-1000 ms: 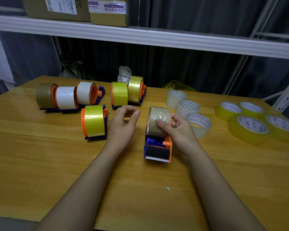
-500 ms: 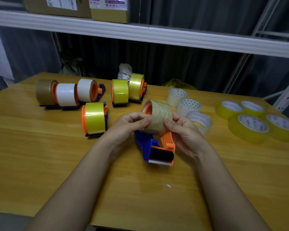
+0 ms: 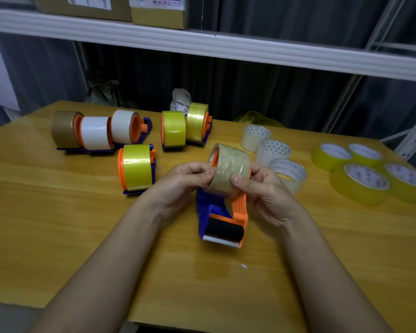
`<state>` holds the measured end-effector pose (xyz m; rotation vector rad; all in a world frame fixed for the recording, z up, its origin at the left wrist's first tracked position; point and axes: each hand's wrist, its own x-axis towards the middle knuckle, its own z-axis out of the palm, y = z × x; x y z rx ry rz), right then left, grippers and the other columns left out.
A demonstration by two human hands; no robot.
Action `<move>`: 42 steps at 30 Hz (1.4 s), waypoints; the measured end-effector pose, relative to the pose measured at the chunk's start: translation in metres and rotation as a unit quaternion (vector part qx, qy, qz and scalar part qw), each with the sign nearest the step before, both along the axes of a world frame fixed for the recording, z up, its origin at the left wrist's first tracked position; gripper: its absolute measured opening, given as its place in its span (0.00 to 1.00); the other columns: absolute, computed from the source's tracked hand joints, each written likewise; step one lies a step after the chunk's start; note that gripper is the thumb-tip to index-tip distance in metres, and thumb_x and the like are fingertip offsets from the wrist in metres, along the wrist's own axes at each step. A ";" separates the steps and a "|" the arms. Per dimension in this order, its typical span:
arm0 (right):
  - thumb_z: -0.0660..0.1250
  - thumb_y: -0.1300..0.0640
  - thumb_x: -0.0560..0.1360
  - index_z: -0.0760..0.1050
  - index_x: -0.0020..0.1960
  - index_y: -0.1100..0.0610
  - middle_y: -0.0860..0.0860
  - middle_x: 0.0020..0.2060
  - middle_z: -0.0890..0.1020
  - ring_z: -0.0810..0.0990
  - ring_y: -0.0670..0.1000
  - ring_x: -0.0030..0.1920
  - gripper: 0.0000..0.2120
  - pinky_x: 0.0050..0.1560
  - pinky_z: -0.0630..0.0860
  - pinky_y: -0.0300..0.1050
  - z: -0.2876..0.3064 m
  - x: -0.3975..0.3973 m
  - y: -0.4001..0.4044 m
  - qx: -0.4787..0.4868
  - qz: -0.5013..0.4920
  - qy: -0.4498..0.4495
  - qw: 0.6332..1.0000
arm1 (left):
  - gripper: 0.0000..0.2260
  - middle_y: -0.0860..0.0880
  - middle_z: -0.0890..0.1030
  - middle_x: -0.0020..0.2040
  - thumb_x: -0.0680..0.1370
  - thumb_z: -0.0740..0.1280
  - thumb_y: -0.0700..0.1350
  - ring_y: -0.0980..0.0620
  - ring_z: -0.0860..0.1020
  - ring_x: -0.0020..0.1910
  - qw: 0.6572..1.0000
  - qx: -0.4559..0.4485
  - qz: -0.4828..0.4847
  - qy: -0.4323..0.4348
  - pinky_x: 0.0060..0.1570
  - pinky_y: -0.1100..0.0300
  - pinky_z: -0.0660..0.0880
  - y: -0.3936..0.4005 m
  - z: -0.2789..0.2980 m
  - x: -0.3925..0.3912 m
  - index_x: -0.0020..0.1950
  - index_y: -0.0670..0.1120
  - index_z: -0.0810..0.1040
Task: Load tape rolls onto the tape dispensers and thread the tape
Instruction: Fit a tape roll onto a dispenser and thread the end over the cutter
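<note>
A blue and orange tape dispenser (image 3: 220,218) is tilted up off the wooden table (image 3: 58,224), its black roller and toothed blade pointing toward me. A clear brownish tape roll (image 3: 228,170) sits on its orange hub. My left hand (image 3: 185,181) pinches at the roll's left face with thumb and fingertips. My right hand (image 3: 264,188) grips the dispenser by the roll's right side, thumb pressed on the tape surface. No loose tape end is visible.
Several loaded dispensers stand at the back: a yellow one (image 3: 136,168), two yellow ones (image 3: 185,127), and a row with brown and white rolls (image 3: 94,132). Loose pale rolls (image 3: 273,150) and yellow rolls (image 3: 363,182) lie to the right. A shelf beam (image 3: 202,44) runs overhead.
The dispenser was lifted from flat on the table and tilted up. My left hand moved from hovering empty onto the roll. Since half a second ago the hands barely shifted.
</note>
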<state>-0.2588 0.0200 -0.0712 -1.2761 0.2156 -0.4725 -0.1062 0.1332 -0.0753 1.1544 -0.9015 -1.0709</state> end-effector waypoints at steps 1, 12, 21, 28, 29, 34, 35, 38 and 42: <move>0.83 0.50 0.57 0.80 0.56 0.59 0.58 0.51 0.84 0.82 0.55 0.53 0.31 0.50 0.81 0.44 0.000 0.000 0.000 -0.001 0.000 0.001 1.000 | 0.05 0.53 0.82 0.41 0.68 0.69 0.45 0.53 0.78 0.46 1.000 0.000 -0.002 0.000 0.47 0.60 0.73 0.000 0.000 0.000 0.33 0.51 0.82; 0.83 0.50 0.56 0.77 0.60 0.62 0.61 0.54 0.82 0.82 0.57 0.55 0.37 0.52 0.81 0.46 0.000 0.001 0.000 0.014 -0.019 0.006 1.000 | 0.03 0.48 0.83 0.47 0.69 0.74 0.47 0.48 0.78 0.52 1.000 0.012 0.020 0.010 0.53 0.55 0.74 -0.002 -0.003 -0.001 0.40 0.49 0.84; 0.80 0.53 0.60 0.82 0.55 0.61 0.61 0.48 0.84 0.84 0.56 0.48 0.25 0.44 0.82 0.44 0.003 0.001 0.001 0.088 -0.032 -0.021 0.995 | 0.15 0.54 0.73 0.64 0.75 0.68 0.52 0.55 0.71 0.62 0.962 -0.029 0.203 -0.181 0.50 0.67 0.69 -0.009 0.001 -0.006 0.61 0.57 0.74; 0.70 0.57 0.69 0.74 0.64 0.61 0.60 0.51 0.84 0.83 0.57 0.49 0.24 0.46 0.82 0.49 0.004 -0.001 0.000 0.060 -0.049 0.056 0.995 | 0.15 0.56 0.80 0.54 0.80 0.61 0.50 0.67 0.79 0.44 0.970 0.026 0.163 -0.177 0.45 0.71 0.76 -0.011 -0.004 -0.008 0.66 0.50 0.71; 0.70 0.57 0.69 0.75 0.63 0.58 0.58 0.50 0.84 0.84 0.55 0.49 0.23 0.44 0.83 0.46 0.005 -0.002 0.000 0.034 -0.077 0.068 0.994 | 0.13 0.57 0.80 0.50 0.80 0.61 0.50 0.69 0.79 0.41 0.967 0.018 0.176 -0.185 0.41 0.74 0.75 -0.012 -0.004 -0.007 0.65 0.50 0.73; 0.71 0.44 0.64 0.77 0.60 0.44 0.43 0.56 0.80 0.77 0.45 0.58 0.24 0.53 0.75 0.38 0.008 -0.007 -0.002 -0.196 -0.193 0.138 0.951 | 0.10 0.57 0.80 0.45 0.81 0.61 0.48 0.64 0.78 0.44 0.932 0.011 0.272 -0.238 0.40 0.75 0.73 -0.013 -0.005 -0.006 0.61 0.49 0.76; 0.70 0.41 0.63 0.76 0.61 0.42 0.41 0.56 0.78 0.75 0.42 0.57 0.26 0.52 0.73 0.35 0.008 -0.007 -0.001 -0.250 -0.192 0.165 0.935 | 0.11 0.57 0.79 0.46 0.81 0.61 0.49 0.61 0.79 0.48 0.926 0.010 0.287 -0.247 0.43 0.74 0.73 -0.014 -0.006 -0.006 0.62 0.49 0.76; 0.72 0.41 0.64 0.72 0.66 0.40 0.40 0.55 0.75 0.71 0.34 0.51 0.30 0.45 0.68 0.25 0.004 0.001 0.005 -0.355 -0.209 0.205 0.888 | 0.17 0.55 0.80 0.55 0.81 0.60 0.51 0.57 0.77 0.56 0.908 0.016 0.303 -0.287 0.48 0.75 0.70 -0.015 -0.009 -0.004 0.67 0.47 0.73; 0.74 0.48 0.69 0.71 0.69 0.44 0.45 0.58 0.75 0.73 0.38 0.52 0.29 0.45 0.69 0.30 -0.004 0.008 0.003 -0.363 -0.242 0.201 0.877 | 0.21 0.51 0.77 0.65 0.80 0.60 0.55 0.55 0.73 0.64 0.913 0.019 0.278 -0.297 0.61 0.63 0.70 -0.017 -0.012 -0.001 0.72 0.49 0.70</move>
